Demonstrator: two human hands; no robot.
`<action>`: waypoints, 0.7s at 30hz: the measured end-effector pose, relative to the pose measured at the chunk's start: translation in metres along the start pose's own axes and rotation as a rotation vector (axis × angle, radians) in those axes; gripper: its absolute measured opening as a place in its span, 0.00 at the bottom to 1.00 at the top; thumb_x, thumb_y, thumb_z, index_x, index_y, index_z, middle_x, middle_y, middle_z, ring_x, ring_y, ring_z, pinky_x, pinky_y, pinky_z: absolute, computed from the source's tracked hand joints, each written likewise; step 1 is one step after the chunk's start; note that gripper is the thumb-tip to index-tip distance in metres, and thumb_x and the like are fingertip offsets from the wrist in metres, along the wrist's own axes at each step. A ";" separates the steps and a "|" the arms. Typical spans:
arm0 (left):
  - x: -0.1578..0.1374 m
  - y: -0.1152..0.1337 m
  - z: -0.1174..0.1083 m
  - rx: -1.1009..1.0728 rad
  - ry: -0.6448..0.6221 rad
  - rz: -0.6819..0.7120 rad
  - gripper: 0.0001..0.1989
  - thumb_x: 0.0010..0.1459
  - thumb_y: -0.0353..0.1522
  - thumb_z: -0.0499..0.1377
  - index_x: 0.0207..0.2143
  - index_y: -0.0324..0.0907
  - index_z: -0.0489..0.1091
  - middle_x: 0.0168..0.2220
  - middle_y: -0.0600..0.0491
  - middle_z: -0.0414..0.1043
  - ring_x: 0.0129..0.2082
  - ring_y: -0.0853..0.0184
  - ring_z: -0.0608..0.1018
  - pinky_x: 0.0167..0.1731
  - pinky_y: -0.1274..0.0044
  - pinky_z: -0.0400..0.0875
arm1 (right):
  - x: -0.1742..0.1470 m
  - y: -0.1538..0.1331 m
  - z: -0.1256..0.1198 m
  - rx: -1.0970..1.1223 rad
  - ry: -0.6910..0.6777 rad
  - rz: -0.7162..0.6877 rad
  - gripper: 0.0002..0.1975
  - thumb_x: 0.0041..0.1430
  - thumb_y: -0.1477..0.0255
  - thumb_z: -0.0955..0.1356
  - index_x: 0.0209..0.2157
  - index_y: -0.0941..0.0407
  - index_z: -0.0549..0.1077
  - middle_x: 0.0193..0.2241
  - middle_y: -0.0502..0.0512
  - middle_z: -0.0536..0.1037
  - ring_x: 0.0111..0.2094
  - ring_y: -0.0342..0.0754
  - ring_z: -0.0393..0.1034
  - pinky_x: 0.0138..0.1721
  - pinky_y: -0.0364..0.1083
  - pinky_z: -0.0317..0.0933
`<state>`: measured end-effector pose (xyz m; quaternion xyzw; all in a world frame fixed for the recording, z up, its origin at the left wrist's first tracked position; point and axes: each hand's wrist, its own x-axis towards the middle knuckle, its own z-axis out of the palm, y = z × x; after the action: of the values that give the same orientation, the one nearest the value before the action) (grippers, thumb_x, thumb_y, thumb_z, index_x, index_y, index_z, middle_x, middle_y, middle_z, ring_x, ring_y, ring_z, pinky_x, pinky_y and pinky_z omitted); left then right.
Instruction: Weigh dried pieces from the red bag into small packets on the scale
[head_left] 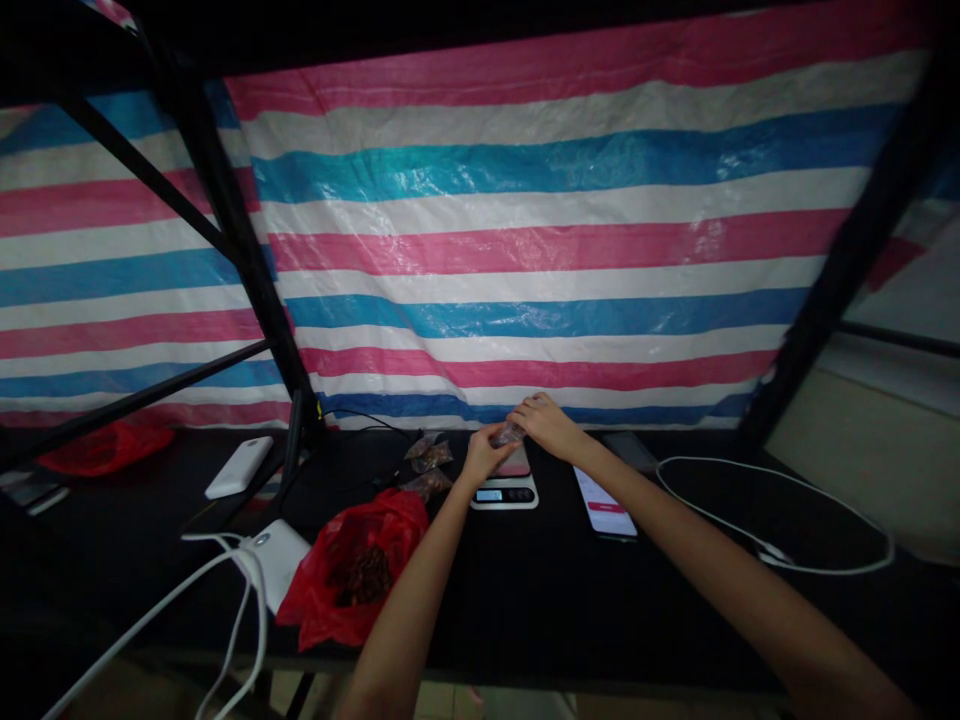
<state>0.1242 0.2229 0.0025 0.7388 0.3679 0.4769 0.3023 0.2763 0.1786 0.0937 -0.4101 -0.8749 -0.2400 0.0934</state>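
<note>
Both hands meet over a small digital scale [495,496] with a lit display. My left hand [484,455] is closed on the near left side of a small clear plastic bag [508,435]. On its far right side, my right hand [546,420] grips the same bag with bent fingers. What the bag contains is too small to make out. Left of the scale lie several small clear bags [431,457] with brown pieces inside. An open red plastic bag [330,560] holding dark brown pieces [367,577] sits beside my left forearm.
Right of the scale lies a lit phone [606,505], partly under my right forearm. A white cable [825,571] loops at the right. White power banks [240,467] and cables stand left. Black metal posts [259,290] frame a striped tarp [525,240] behind the black table [525,610].
</note>
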 end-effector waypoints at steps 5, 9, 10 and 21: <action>-0.002 0.005 -0.005 -0.030 0.042 0.037 0.20 0.45 0.38 0.62 0.39 0.34 0.71 0.35 0.48 0.74 0.34 0.64 0.74 0.38 0.73 0.68 | 0.014 -0.006 -0.016 -0.120 -0.001 -0.168 0.10 0.56 0.80 0.60 0.38 0.60 0.69 0.35 0.61 0.72 0.41 0.54 0.61 0.46 0.51 0.49; -0.001 0.004 -0.012 0.019 0.030 0.058 0.20 0.46 0.39 0.61 0.39 0.34 0.71 0.35 0.47 0.74 0.34 0.64 0.74 0.37 0.73 0.67 | 0.015 -0.009 -0.018 -0.120 0.002 -0.197 0.11 0.57 0.81 0.59 0.39 0.60 0.69 0.34 0.61 0.72 0.40 0.54 0.61 0.46 0.51 0.50; 0.000 0.003 -0.014 0.054 0.026 0.077 0.20 0.47 0.38 0.61 0.40 0.35 0.70 0.36 0.47 0.73 0.35 0.64 0.74 0.38 0.73 0.67 | 0.014 -0.009 -0.018 -0.128 -0.001 -0.195 0.11 0.57 0.81 0.59 0.39 0.60 0.69 0.34 0.61 0.72 0.40 0.54 0.61 0.46 0.51 0.50; -0.026 0.011 -0.020 0.725 -0.194 0.096 0.32 0.48 0.36 0.61 0.55 0.37 0.56 0.58 0.37 0.50 0.58 0.53 0.56 0.53 0.60 0.53 | -0.010 -0.020 -0.013 -0.068 0.057 -0.033 0.13 0.55 0.78 0.62 0.43 0.58 0.68 0.37 0.60 0.73 0.41 0.53 0.63 0.43 0.51 0.50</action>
<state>0.1008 0.1971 0.0056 0.8560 0.4473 0.2572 0.0319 0.2674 0.1542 0.0948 -0.3918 -0.8697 -0.2828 0.1001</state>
